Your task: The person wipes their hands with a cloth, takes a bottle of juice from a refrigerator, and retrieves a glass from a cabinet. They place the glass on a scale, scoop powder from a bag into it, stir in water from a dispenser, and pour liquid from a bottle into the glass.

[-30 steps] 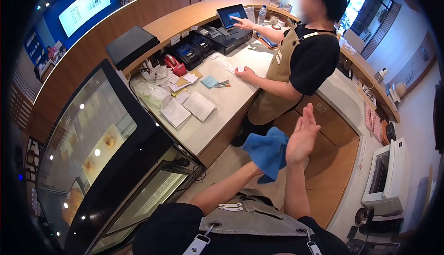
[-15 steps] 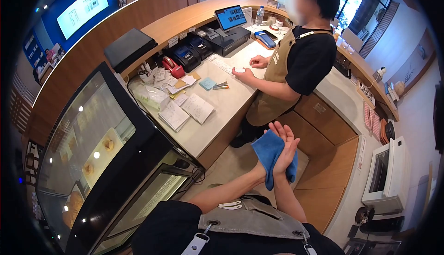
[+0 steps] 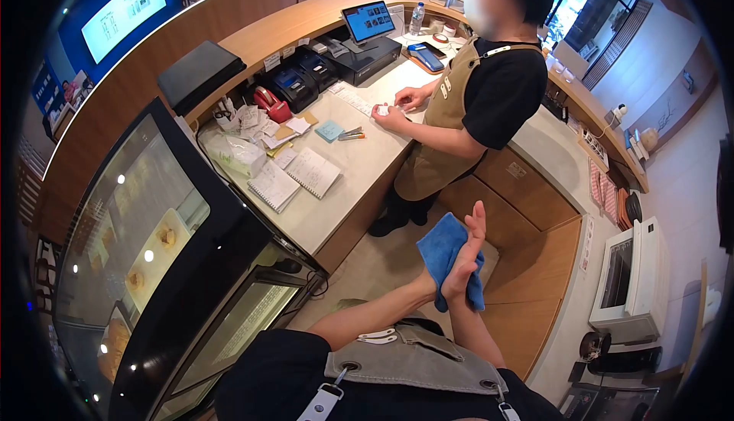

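A blue cloth (image 3: 445, 247) is draped over my left hand (image 3: 433, 283), which holds it; the fingers are hidden beneath the fabric, and only the wrist side shows. My right hand (image 3: 465, 262) presses edge-on against the cloth, palm side toward it, with its fingers stretched upward. Part of the cloth hangs out beyond the right wrist. Both hands are in front of my apron (image 3: 417, 364), above the floor and away from the counter.
A co-worker in a tan apron (image 3: 447, 115) stands ahead, hands on a paper strip at the counter (image 3: 344, 184). Notebooks (image 3: 313, 171), receipts and a register screen (image 3: 368, 22) are on it. A glass pastry case (image 3: 176, 184) stands left; a white toaster oven (image 3: 631, 280) sits right.
My right hand has turned so that it shows edge-on, its fingers closer together against the cloth. The view has shifted slightly, moving the counter left in the picture.
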Available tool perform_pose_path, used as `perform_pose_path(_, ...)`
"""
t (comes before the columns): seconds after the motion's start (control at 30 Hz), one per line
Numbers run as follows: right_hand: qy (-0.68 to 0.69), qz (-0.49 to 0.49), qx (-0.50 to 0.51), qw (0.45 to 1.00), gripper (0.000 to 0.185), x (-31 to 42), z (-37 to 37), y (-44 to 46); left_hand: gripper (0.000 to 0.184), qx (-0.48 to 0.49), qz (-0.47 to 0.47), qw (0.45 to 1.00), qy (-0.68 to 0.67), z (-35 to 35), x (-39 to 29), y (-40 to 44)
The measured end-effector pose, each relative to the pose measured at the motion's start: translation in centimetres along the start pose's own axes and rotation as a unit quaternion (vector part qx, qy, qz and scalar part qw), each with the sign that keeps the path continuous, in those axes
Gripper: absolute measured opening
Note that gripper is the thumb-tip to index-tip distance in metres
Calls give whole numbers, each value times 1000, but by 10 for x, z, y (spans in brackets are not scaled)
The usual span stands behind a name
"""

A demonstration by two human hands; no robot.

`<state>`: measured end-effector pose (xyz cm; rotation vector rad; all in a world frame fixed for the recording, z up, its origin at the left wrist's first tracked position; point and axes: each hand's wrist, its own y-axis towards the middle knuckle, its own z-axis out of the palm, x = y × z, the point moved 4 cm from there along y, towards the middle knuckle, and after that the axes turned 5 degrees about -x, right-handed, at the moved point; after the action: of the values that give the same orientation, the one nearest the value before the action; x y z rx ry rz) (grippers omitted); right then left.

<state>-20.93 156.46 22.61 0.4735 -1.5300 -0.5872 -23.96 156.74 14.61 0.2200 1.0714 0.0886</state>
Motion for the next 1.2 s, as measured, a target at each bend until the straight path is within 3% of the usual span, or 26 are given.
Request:
perform_pose_path(0.33, -95, -26, 106, 990, 108, -2, 3, -11, 63, 38, 19, 999, -22, -17, -21, -3)
perform_pose_path(0.73, -150, -93, 190, 966, 107, 4, 43, 6, 66, -46, 78, 992, -84, -41, -29, 7)
perform_pose_path(0.83, -127, -76, 216, 965, 97, -4, 49, -3, 66, -73, 127, 976, -164, -44, -36, 5)
perform_pose_path(0.93, -102, -73, 245, 961, 97, -5, 54, -10, 79, -100, 278, 898, -325, -20, -42, 6)
perform_pose_path(1.03, -97, -68, 280, 953, 99, -9, 58, -20, 72, -107, 176, 954, -217, -43, -38, 9)
perform_pose_path(1.2, -70, -32, 307, 949, 98, -11, 61, -26, 62, -122, 93, 980, -130, -69, -26, 9)
